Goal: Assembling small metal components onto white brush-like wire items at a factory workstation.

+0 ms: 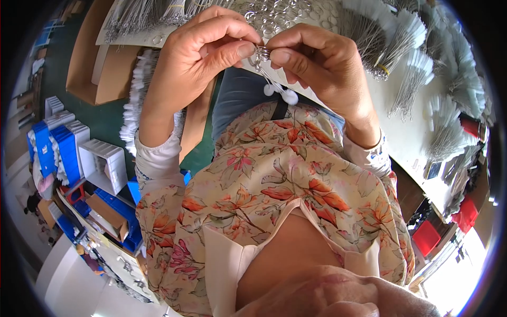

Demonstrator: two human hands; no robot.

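Fingertips of both my hands meet at the near edge of the work table. My left hand [203,55] pinches one side of a small silver metal ring [262,54], thumb against forefinger. From the other side my right hand [325,61] pinches the same ring between thumb and forefinger. Thin wires with round white tufts [289,96], like small wire brushes, dangle below the ring. How they join the ring is too small to tell. Just beyond my fingers lies a pile of loose metal rings [280,16] on the table.
Bundles of wire brushes with white bristles [391,37] cover the table's right side, and more bundles [142,18] lie at the upper left. A cardboard box [108,74] stands left of the table [398,124]. Blue and white plastic bins [103,164] are farther left.
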